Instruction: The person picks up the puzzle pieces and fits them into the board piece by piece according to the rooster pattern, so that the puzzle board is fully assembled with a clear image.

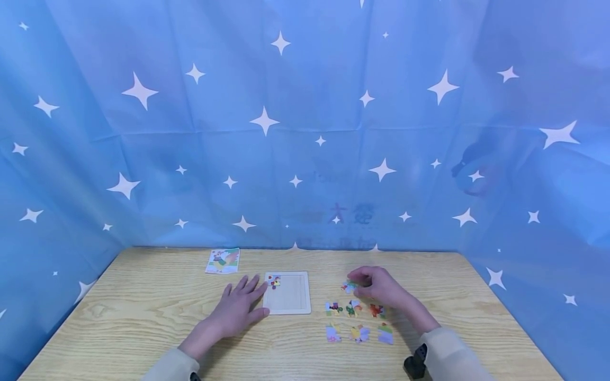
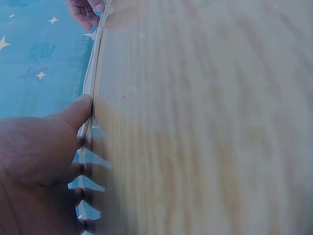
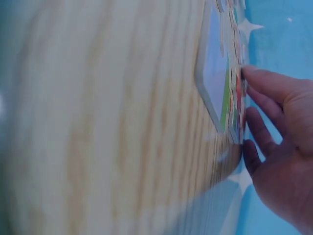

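My left hand (image 1: 238,311) lies spread with its fingers straight, fingertips and thumb at the left side of a pale wooden puzzle tray (image 1: 294,313). One puzzle piece (image 1: 274,281) with red and yellow print sits in the tray's upper left corner. To the right, my right hand (image 1: 380,287) has its thumb and fingers bent round a blue-green puzzle piece (image 1: 348,287), pinching it low over the table. In the right wrist view, the thumb (image 3: 269,83) meets the far pieces' edge, and the piece's grip is mostly hidden.
Below the right hand lie two rows of puzzle pieces, among them a green-and-lilac corner piece (image 1: 385,334) and a yellow-and-lilac piece (image 1: 359,334). A picture card (image 1: 223,261) lies at the back left of the wooden table (image 1: 157,296). A starry blue curtain (image 1: 305,148) hangs behind.
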`<action>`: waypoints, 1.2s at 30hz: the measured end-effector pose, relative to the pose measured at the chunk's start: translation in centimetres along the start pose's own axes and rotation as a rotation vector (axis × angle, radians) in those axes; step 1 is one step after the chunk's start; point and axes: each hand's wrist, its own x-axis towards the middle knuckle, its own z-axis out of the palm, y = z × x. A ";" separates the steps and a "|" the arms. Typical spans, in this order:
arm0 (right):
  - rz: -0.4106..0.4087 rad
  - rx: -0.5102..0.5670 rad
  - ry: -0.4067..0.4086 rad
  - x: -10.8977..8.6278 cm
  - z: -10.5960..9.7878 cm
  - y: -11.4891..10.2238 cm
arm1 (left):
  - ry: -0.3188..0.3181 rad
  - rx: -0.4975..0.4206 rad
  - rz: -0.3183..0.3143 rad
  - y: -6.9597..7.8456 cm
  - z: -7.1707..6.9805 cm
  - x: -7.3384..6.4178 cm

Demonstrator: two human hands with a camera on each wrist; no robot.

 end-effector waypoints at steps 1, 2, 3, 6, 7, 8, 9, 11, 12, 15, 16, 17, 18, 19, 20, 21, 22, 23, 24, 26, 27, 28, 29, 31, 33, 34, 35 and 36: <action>-0.001 -0.002 0.000 0.0 0.1 0.0 | 0.000 0.000 0.000 0.0 0.0 0.0; -0.007 -0.008 -0.001 0.1 0.1 0.1 | 0.000 0.000 0.001 0.0 0.0 0.0; -0.007 -0.014 0.000 0.1 0.2 0.2 | 0.000 -0.001 0.000 0.0 0.0 0.0; -0.003 -0.022 0.002 0.1 0.3 0.3 | -0.004 -0.001 0.002 0.0 0.0 0.1; -0.003 -0.023 0.003 0.1 0.3 0.3 | -0.005 0.001 0.003 0.0 0.0 0.1; -0.008 -0.027 0.002 0.1 0.3 0.3 | -0.006 0.003 0.004 0.0 -0.1 0.1; -0.009 -0.028 0.001 0.1 0.3 0.3 | -0.007 0.003 0.005 0.0 -0.1 0.1; -0.016 -0.034 -0.004 0.1 0.3 0.3 | -0.009 0.006 0.007 0.0 -0.1 0.2; -0.018 -0.037 -0.006 0.2 0.3 0.3 | -0.008 0.005 0.007 0.0 -0.1 0.2; -0.026 -0.039 -0.015 0.2 0.2 0.2 | -0.005 0.004 0.003 0.0 -0.1 0.1; -0.025 -0.037 -0.015 0.2 0.2 0.1 | -0.004 0.003 0.002 0.0 -0.1 0.1; -0.027 -0.036 -0.015 0.2 0.2 0.1 | -0.003 0.002 0.002 0.1 -0.1 0.0; -0.028 -0.036 -0.014 0.2 0.2 0.0 | -0.004 0.001 0.002 0.1 -0.1 0.0; -0.031 -0.034 -0.012 0.3 0.2 0.0 | -0.003 0.000 0.004 0.1 -0.2 -0.1; -0.032 -0.034 -0.010 0.3 0.2 -0.1 | -0.003 -0.003 0.006 0.2 -0.2 -0.1; -0.029 -0.034 -0.008 0.3 0.2 -0.1 | -0.001 -0.006 0.012 0.2 -0.3 -0.2; -0.030 -0.034 -0.007 0.4 0.2 -0.1 | -0.002 -0.006 0.013 0.2 -0.3 -0.2; -0.028 -0.035 -0.006 0.4 0.2 -0.1 | -0.003 -0.007 0.013 0.2 -0.4 -0.2; -0.026 -0.035 -0.007 0.4 0.2 -0.1 | -0.005 -0.009 0.013 0.2 -0.4 -0.2; -0.025 -0.032 -0.008 0.4 0.3 -0.1 | -0.005 -0.008 0.010 0.2 -0.3 -0.2; -0.022 -0.033 -0.006 0.5 0.3 -0.1 | -0.007 -0.007 0.009 0.2 -0.4 -0.3; -0.020 -0.036 -0.001 0.5 0.4 0.0 | -0.009 -0.005 0.004 0.2 -0.3 -0.3; -0.019 -0.042 0.005 0.5 0.4 0.0 | -0.009 -0.005 0.004 0.2 -0.3 -0.3; -0.016 -0.060 0.024 0.6 0.6 -0.1 | -0.008 -0.006 0.010 0.2 -0.3 -0.3; -0.008 -0.086 0.046 0.8 0.7 0.0 | -0.011 -0.005 0.014 0.2 -0.3 -0.2; -0.006 -0.095 0.056 0.8 0.8 -0.1 | -0.011 -0.004 0.014 0.1 -0.3 -0.2; -0.003 -0.101 0.065 0.9 0.8 -0.2 | -0.011 -0.005 0.014 0.1 -0.2 -0.2; 0.000 -0.104 0.072 0.9 0.9 -0.2 | -0.011 -0.005 0.014 0.1 -0.2 -0.2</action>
